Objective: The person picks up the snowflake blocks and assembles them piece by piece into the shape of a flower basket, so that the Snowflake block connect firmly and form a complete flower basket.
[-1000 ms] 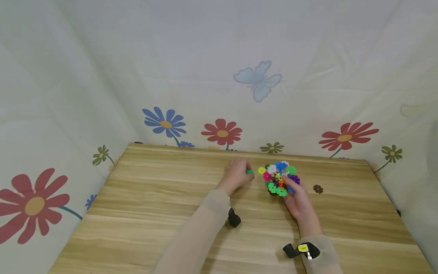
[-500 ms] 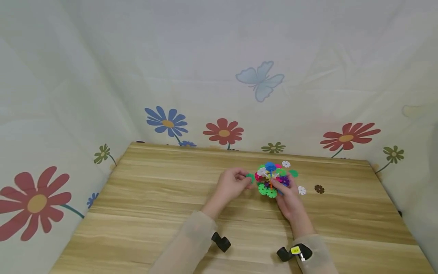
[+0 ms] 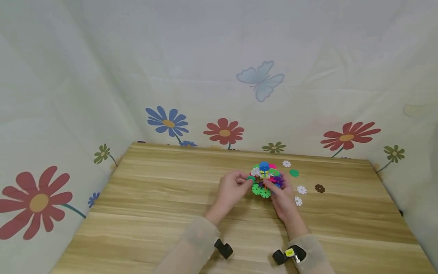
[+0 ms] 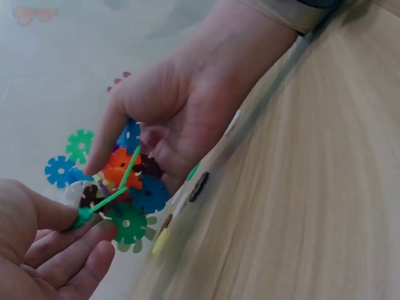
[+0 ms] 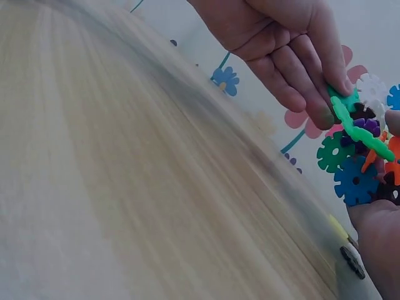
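In the head view my right hand (image 3: 286,199) holds a ball-like cluster of interlocking plastic discs (image 3: 264,166), notched and in many colours, above the table. The thumb lies on the near side of the cluster, while the fingers behind it are mostly hidden. My left hand (image 3: 233,189) pinches a green notched disc (image 4: 81,217) between thumb and fingers at the cluster's left side. Seen from the left wrist, this disc meets the light-green discs on the cluster's edge; whether it is slotted in I cannot tell.
Loose discs lie on the wooden table (image 3: 154,198) right of the cluster: a white disc (image 3: 286,163), a green disc (image 3: 294,173), two more white ones and a brown disc (image 3: 319,188). A flower-printed cloth (image 3: 191,76) hangs behind the table.
My left hand has brought the green disc from the table up to the cluster. My right hand has shifted left with the cluster, uncovering white and green discs on the table.
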Available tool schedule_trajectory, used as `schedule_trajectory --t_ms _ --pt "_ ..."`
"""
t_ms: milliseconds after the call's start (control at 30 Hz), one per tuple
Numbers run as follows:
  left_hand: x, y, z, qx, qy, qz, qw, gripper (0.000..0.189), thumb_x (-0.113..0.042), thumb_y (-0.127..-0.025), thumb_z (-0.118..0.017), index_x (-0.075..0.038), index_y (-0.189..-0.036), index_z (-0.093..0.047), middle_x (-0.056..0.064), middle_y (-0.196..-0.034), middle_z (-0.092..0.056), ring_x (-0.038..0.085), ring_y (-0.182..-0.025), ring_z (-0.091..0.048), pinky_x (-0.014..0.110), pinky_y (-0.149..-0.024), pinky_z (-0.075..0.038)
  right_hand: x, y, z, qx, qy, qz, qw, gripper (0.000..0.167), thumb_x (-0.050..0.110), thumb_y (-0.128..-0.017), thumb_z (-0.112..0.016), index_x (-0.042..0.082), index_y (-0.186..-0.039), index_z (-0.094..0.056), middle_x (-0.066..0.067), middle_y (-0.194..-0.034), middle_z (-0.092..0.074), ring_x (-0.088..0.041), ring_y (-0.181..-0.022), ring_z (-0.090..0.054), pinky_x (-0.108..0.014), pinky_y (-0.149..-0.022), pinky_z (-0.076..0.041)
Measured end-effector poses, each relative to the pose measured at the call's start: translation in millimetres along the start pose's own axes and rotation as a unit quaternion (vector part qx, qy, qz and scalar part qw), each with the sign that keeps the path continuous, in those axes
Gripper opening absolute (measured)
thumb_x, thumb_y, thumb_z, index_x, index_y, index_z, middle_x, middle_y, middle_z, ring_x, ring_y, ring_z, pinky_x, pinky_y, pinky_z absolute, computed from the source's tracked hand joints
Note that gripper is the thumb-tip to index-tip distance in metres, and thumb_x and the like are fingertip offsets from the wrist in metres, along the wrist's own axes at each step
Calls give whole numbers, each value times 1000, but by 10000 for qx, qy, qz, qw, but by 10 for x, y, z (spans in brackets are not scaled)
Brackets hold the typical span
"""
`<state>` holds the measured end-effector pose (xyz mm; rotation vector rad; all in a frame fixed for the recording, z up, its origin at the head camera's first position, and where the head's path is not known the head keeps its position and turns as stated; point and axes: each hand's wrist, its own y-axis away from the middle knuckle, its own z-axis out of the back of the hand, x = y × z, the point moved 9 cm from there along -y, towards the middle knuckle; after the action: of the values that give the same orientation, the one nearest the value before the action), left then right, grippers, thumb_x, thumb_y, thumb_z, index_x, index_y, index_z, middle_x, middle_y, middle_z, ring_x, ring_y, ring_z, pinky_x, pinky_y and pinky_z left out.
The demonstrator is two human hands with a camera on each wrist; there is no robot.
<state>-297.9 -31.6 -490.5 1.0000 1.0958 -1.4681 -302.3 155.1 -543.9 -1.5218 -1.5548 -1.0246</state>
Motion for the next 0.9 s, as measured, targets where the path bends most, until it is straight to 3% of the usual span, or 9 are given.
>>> schedule_trajectory --t_ms 167,267,533,900 --pt "-48 41 -6 -253 -313 -178 9990 9 -5 -98 -81 -3 -91 -76 5 -79 -80 9 -66 -70 21 -55 -53 4 -1 -10 -114 85 32 9999 44 -8 -100 -68 14 -136 -54 5 -127 -71 -13 -120 -68 -26 -105 -56" --pt "-51 60 -29 -340 -436 -222 9982 11 -5 -97 -81 -4 -87 -75 3 -75 -79 2 -62 -64 20 -54 -51 5 4 3 -197 177 36 9996 47 -9 -99 -69 13 -137 -54 5 -128 -71 -13 -122 -67 -26 -106 -55" --pt "-53 95 -44 -612 -423 -196 9970 14 -2 -96 -81 -5 -83 -74 3 -73 -78 2 -57 -61 20 -50 -48 22 2 -15 -144 486 142 9986 55 -9 -98 -72 7 -146 -51 6 -128 -71 -13 -124 -67 -27 -107 -55" --pt "-12 86 -54 -664 -172 -279 9973 9 0 -95 -81 -2 -89 -75 7 -79 -79 4 -62 -65 22 -57 -57 8 25 -58 -221 431 65 9988 51 -8 -98 -72 7 -143 -53 5 -126 -72 -13 -121 -68 -28 -106 -56"
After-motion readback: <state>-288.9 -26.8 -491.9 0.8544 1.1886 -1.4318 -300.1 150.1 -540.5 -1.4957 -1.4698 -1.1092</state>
